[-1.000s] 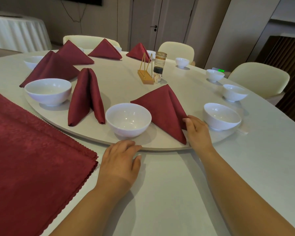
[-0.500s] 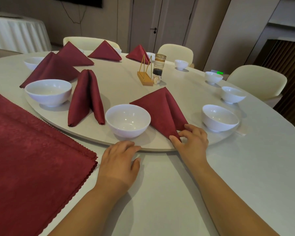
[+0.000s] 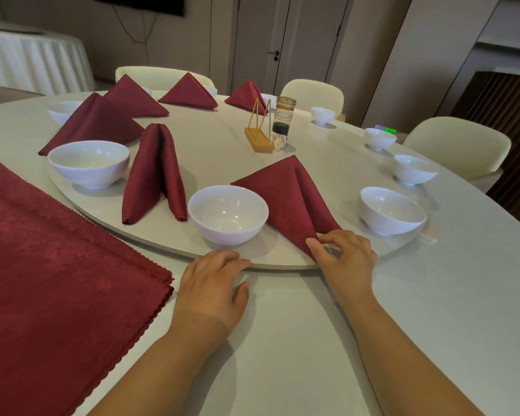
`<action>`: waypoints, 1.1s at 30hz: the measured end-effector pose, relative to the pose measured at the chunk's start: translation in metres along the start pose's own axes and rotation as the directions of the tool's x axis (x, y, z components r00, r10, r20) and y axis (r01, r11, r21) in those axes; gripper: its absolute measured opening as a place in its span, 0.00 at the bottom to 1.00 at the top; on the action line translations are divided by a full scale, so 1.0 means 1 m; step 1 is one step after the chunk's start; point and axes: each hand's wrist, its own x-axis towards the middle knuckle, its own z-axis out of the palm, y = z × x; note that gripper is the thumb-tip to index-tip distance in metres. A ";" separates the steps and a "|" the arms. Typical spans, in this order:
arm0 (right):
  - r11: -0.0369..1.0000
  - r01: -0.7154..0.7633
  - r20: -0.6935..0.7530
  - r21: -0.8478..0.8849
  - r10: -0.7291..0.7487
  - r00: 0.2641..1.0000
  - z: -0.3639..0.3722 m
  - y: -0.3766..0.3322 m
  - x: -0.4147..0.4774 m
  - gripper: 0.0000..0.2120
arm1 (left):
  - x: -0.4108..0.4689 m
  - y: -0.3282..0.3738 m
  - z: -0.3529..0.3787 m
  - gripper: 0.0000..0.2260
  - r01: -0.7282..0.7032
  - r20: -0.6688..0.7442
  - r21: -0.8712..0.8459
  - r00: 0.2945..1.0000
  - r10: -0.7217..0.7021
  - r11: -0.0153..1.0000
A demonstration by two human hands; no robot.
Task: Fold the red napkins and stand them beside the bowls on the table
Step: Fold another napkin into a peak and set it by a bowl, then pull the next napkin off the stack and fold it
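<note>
A red napkin (image 3: 285,199) folded into a tent stands on the round turntable (image 3: 222,145), just right of a white bowl (image 3: 227,214). My right hand (image 3: 342,256) pinches the napkin's near corner at the turntable's edge. My left hand (image 3: 212,283) lies flat on the table, its fingertips touching the turntable's rim below that bowl. Another folded napkin (image 3: 155,172) stands between this bowl and a second white bowl (image 3: 89,163) to the left. Several more folded napkins (image 3: 132,99) stand along the far side. A stack of flat red napkins (image 3: 51,283) lies at my left.
White bowls (image 3: 391,210) without napkins run along the right side of the turntable. A gold holder (image 3: 258,130) and a glass jar (image 3: 282,118) stand near the centre. Cream chairs (image 3: 457,145) ring the table's far side.
My right hand slid left and nearer along the napkin's edge to its near corner and now pinches it. The napkin's near corner has shifted left. My left hand stayed put.
</note>
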 end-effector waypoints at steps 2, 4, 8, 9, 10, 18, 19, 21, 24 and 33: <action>0.998 -0.002 -0.053 0.056 0.005 0.999 0.001 0.002 0.001 0.19 | 0.000 0.000 -0.001 0.16 0.004 0.023 -0.013 1.000 -0.003 1.000; 0.998 0.016 -0.127 0.057 -0.008 0.992 0.002 0.008 0.004 0.18 | 0.000 0.001 -0.003 0.17 0.015 0.043 -0.029 0.999 -0.013 0.999; 1.000 -0.006 -0.106 0.017 0.008 0.994 0.004 0.022 0.012 0.10 | -0.002 0.000 -0.003 0.17 0.035 0.065 -0.074 0.997 -0.030 0.997; 1.000 -0.009 -0.077 -0.001 0.009 0.997 0.006 0.024 0.013 0.12 | -0.002 0.000 -0.003 0.17 0.040 0.067 -0.083 0.997 -0.035 0.996; 1.000 0.000 -0.056 -0.021 -0.001 0.998 0.007 0.026 0.014 0.16 | -0.002 0.000 -0.003 0.17 0.044 0.066 -0.088 0.997 -0.039 0.995; 0.996 -0.036 -0.029 -0.082 0.034 0.999 0.006 0.023 0.014 0.26 | -0.003 0.001 -0.003 0.17 0.048 0.068 -0.111 0.997 -0.041 0.993; 0.996 -0.037 -0.031 -0.076 0.034 0.999 0.006 0.022 0.013 0.26 | -0.002 0.001 -0.003 0.17 0.046 0.061 -0.100 0.997 -0.040 0.994; 0.997 -0.059 -0.062 -0.040 0.057 0.997 0.003 0.020 0.009 0.25 | -0.001 0.001 -0.002 0.16 0.039 0.048 -0.066 0.998 -0.036 0.997; 0.997 -0.068 -0.142 0.023 0.070 0.987 -0.005 0.012 0.001 0.22 | -0.002 0.003 -0.002 0.11 0.062 0.063 -0.040 0.996 -0.059 0.997; 0.962 0.198 -0.169 0.187 -0.167 0.971 -0.021 -0.015 -0.070 0.18 | -0.006 0.026 -0.027 0.24 0.129 0.311 -0.027 0.944 -0.114 0.991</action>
